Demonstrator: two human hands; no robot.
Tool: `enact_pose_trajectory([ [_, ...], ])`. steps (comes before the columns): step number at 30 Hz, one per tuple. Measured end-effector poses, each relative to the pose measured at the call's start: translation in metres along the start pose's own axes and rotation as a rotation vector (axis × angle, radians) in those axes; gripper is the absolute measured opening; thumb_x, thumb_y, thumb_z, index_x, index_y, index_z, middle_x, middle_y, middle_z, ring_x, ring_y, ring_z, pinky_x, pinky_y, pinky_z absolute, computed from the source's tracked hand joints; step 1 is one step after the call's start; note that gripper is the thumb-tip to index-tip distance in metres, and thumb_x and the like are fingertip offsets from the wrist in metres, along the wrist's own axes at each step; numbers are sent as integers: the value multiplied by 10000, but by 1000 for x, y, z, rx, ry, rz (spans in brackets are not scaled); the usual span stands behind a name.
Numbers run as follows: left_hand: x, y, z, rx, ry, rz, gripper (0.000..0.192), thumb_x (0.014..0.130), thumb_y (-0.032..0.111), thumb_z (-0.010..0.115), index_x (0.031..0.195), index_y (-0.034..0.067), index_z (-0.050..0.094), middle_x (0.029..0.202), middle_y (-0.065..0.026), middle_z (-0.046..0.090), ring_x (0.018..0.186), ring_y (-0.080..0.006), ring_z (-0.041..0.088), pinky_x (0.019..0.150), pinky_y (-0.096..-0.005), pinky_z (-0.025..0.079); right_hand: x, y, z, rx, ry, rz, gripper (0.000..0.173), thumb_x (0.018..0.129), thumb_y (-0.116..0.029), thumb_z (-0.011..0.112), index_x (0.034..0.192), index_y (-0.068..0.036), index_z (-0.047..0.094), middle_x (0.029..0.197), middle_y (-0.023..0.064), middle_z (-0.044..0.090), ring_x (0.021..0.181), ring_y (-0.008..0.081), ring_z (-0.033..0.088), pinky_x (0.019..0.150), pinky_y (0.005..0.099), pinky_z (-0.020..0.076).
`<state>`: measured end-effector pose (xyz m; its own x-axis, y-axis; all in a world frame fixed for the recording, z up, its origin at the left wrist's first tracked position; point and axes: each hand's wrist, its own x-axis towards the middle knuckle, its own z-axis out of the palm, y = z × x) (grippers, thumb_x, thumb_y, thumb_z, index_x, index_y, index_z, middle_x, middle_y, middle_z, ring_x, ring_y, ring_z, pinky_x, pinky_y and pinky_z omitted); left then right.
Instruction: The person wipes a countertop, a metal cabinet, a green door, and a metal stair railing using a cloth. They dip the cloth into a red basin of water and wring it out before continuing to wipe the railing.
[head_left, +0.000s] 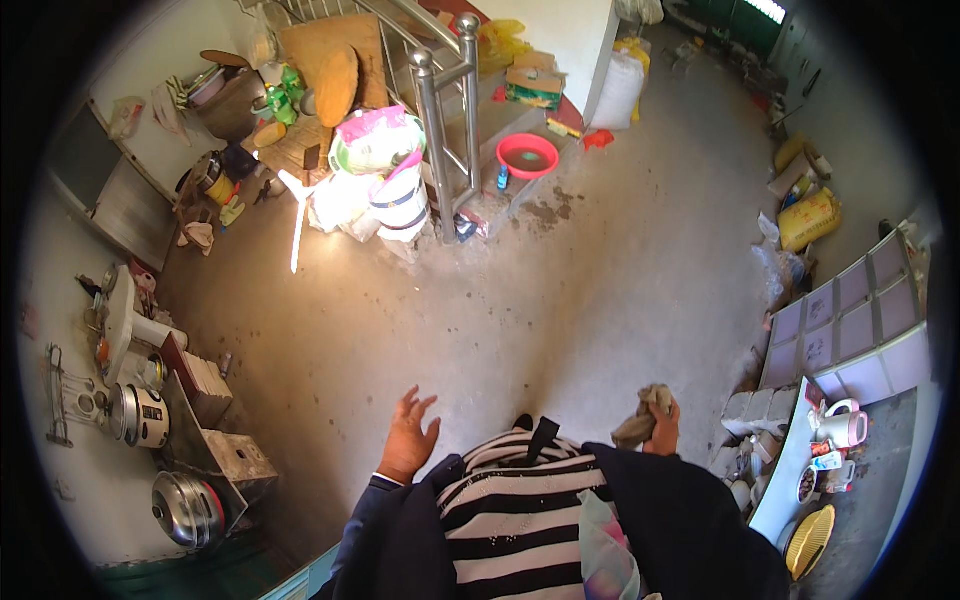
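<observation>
My right hand (663, 429) grips a crumpled grey-brown cloth (643, 418), held out to the right of my striped top. On the other side, my left hand (411, 435) is raised in front of me with its fingers apart and nothing in it. Below both hands spreads a bare concrete floor (480, 337). Further ahead, a red plastic basin (528, 156) with murky water and something greenish in it sits on a low step by the stairs. A small blue bottle (502, 177) stands beside the basin.
A steel stair railing (442, 150) rises ahead, with a white bucket (399, 202) in bright sunlight at its foot. Left are a rice cooker (141, 416) and a lidded steel pot (187, 510). Right stand a cabinet (847, 315) and a counter holding an electric kettle (841, 424). A white sack (619, 88) leans farther back.
</observation>
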<state>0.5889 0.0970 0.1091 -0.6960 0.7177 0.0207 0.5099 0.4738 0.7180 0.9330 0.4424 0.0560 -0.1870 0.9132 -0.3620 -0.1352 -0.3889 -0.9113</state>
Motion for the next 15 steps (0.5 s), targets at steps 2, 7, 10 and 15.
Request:
enact_pose_trajectory([
  [2,31,7,0,38,38,-13,434,873,93,706,1299,107,621,1483,-203,444,1279,-405,529,1064,-470,471,34,-19,34,33,-48,34,576,917,-77,683,1432,-96,427,1331,99,544,1220,239,555,1016,391,490],
  [7,95,12,-1,85,26,-102,433,865,84,700,1291,97,620,1472,-228,449,1300,-406,506,1064,-459,462,131,-48,127,30,-228,-18,549,942,-22,643,1438,-129,433,1301,109,580,1157,255,612,950,411,556],
  [10,141,5,-2,108,2,-158,429,867,86,699,1290,90,620,1471,-234,449,1268,-408,527,1049,-459,470,158,-70,176,28,-289,46,551,943,-18,647,1439,-126,434,1306,111,582,1162,256,614,952,415,559],
  [15,270,-11,11,136,-54,-77,403,885,113,688,1281,79,620,1461,-236,460,1270,-422,524,1051,-473,463,220,-76,191,58,-149,27,537,943,0,634,1432,-111,444,1311,106,580,1175,245,603,975,399,539],
])
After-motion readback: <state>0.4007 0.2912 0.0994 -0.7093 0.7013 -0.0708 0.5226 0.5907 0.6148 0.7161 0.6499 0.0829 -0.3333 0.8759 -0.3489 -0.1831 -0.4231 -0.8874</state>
